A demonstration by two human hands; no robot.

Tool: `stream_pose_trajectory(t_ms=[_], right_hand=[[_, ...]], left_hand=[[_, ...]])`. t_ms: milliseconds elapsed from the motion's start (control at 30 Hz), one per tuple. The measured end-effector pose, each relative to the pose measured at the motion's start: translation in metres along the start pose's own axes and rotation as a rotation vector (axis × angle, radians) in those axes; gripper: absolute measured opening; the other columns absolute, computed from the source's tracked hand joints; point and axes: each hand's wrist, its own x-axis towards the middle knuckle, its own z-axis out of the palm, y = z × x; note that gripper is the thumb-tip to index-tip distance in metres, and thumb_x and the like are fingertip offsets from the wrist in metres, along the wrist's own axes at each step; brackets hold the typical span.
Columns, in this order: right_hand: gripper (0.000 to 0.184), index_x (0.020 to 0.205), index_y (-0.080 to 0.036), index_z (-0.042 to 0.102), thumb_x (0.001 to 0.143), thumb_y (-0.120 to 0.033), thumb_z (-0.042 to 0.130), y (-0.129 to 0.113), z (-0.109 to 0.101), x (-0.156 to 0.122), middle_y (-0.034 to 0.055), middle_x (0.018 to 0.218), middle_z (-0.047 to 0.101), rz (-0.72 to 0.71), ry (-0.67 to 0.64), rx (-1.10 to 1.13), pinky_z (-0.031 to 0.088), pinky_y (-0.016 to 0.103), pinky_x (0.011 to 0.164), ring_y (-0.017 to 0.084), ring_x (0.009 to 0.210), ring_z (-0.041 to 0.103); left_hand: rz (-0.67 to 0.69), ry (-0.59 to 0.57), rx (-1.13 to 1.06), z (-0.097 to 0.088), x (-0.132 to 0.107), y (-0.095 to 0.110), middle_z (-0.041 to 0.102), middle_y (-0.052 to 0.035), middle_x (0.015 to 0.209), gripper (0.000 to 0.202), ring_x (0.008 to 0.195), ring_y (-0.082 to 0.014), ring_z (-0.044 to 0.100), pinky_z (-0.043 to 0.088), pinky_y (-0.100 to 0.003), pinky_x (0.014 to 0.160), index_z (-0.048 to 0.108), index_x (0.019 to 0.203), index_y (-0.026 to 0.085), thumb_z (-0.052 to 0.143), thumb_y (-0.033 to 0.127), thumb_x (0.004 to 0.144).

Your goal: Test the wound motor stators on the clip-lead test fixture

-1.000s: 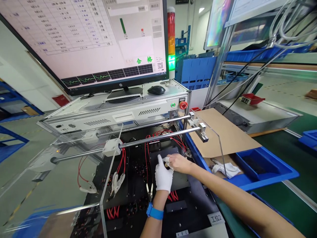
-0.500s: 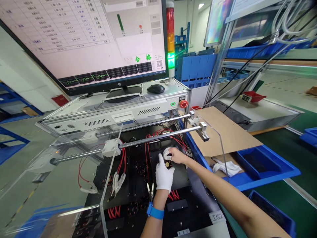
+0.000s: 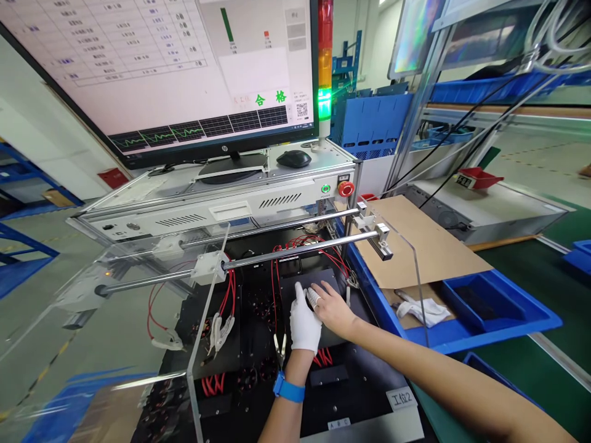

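My left hand wears a white glove and a blue wrist strap. Its thumb points up and its fingers curl to the right under my right hand. My right hand is bare, with white cots on the fingertips, and its fingers lie stretched forward over the left fingers. Both hands rest on a black fixture plate inside the test station. Whatever lies under them is hidden. Red wires with metal clips hang to the left of the hands.
Two steel rods cross above the hands, and a clear guard panel stands at the left. Above are a monitor, a mouse, a red button and a green-lit signal tower. At the right are cardboard, a white cloth and a blue bin.
My right hand held a small dark round part raised off the plate; it has since come down flat over my left fingers, and the part is out of sight.
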Motion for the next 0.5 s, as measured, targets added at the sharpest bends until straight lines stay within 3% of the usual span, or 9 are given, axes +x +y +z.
stream_pose_trajectory(t_ms=[133,200,233,300,367,433,500], right_hand=[[0.018,0.083,-0.011,0.068,0.077,-0.011,0.051,-0.004,-0.003,-0.004,0.0157,0.105,0.061,0.023,0.003,0.063,0.022,0.049,0.104,0.031,0.121,0.036],[0.03,0.098,-0.014,0.065,0.075,-0.007,0.047,0.009,-0.003,-0.003,0.0131,0.115,0.057,0.153,0.07,0.18,0.028,0.045,0.102,0.027,0.118,0.041],[0.039,0.107,-0.016,0.061,0.073,-0.006,0.045,0.02,-0.001,-0.003,0.0116,0.118,0.055,0.285,0.131,0.246,0.032,0.043,0.1,0.025,0.115,0.044],[0.054,0.122,-0.016,0.05,0.07,-0.004,0.041,0.046,0.011,-0.005,0.0115,0.119,0.054,0.649,0.244,0.355,0.039,0.04,0.094,0.024,0.11,0.049],[0.065,0.13,-0.009,0.04,0.066,-0.003,0.043,0.07,0.03,-0.008,0.0151,0.115,0.055,0.977,0.233,0.408,0.042,0.037,0.089,0.026,0.107,0.05],[0.074,0.133,-0.004,0.031,0.062,-0.004,0.05,0.084,0.049,-0.013,0.0182,0.114,0.053,1.132,0.084,0.426,0.043,0.035,0.087,0.028,0.106,0.05],[0.078,0.135,-0.005,0.027,0.062,-0.005,0.053,0.084,0.06,-0.02,0.019,0.113,0.052,1.184,-0.034,0.406,0.043,0.033,0.085,0.028,0.104,0.051]], left_hand=[[0.099,-0.051,-0.289,-0.002,-0.004,-0.023,0.055,-0.0114,0.119,0.062,0.107,-0.0212,0.053,0.045,-0.03,0.089,0.03,0.134,0.019,0.053,0.017,0.076],[0.125,0.008,-0.46,-0.004,-0.008,-0.041,0.056,-0.0077,0.119,0.044,0.108,-0.0169,0.053,0.044,-0.028,0.092,0.042,0.127,0.019,0.045,0.021,0.083],[0.142,0.066,-0.486,-0.004,-0.009,-0.049,0.057,-0.0064,0.118,0.038,0.107,-0.0157,0.053,0.044,-0.028,0.094,0.047,0.122,0.019,0.041,0.021,0.085],[0.251,0.168,-0.375,-0.006,-0.011,-0.063,0.055,-0.0035,0.12,0.034,0.112,-0.0158,0.049,0.04,-0.033,0.099,0.055,0.115,0.022,0.038,0.018,0.086],[0.469,0.208,-0.151,-0.006,-0.009,-0.069,0.051,0.0003,0.125,0.032,0.12,-0.0183,0.042,0.038,-0.038,0.102,0.06,0.106,0.028,0.045,0.014,0.082],[0.681,0.246,0.025,-0.005,-0.004,-0.07,0.051,0.0019,0.124,0.028,0.12,-0.0214,0.041,0.042,-0.04,0.098,0.064,0.098,0.03,0.053,0.014,0.078],[0.816,0.325,0.116,-0.004,0.001,-0.069,0.058,0.0009,0.115,0.022,0.113,-0.0229,0.047,0.047,-0.041,0.091,0.066,0.091,0.03,0.06,0.016,0.075]])
